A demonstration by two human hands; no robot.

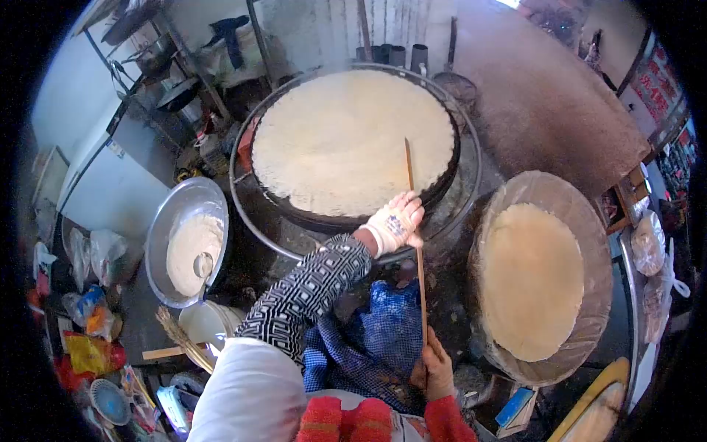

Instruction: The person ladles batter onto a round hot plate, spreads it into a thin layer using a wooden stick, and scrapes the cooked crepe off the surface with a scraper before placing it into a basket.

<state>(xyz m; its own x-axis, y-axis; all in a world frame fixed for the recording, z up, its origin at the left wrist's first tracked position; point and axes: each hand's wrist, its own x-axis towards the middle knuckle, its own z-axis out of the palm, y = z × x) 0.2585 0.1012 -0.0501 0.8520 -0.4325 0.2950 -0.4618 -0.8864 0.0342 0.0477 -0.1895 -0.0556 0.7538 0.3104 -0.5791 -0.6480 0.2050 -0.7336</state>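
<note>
Left hand (394, 223) (white-gloved) and right hand (440, 367) hold slim wooden stick (422, 291).

Stick (422, 287) over flatbread (353, 140) on griddle (317, 219), basin (157, 254) left, basket (598, 295) right

I see the gloved left hand (395, 225) closed around the middle of a long wooden stick (422, 295), while the bare right hand (438, 370) grips its lower end, nearer the body. Beyond the left hand, the stick's tip reaches over a broad pale sheet (346, 140) covering the round griddle (324, 215); I can't tell whether it touches. Left of that hand, I have a metal bowl (156, 254) of pale mixture with a ladle (203, 264) in it. To its right stands a plastic-lined basket (598, 295) holding a pale round stack (530, 283). Blue checked cloth (390, 317) lies between the hands, left of the stick.
</note>
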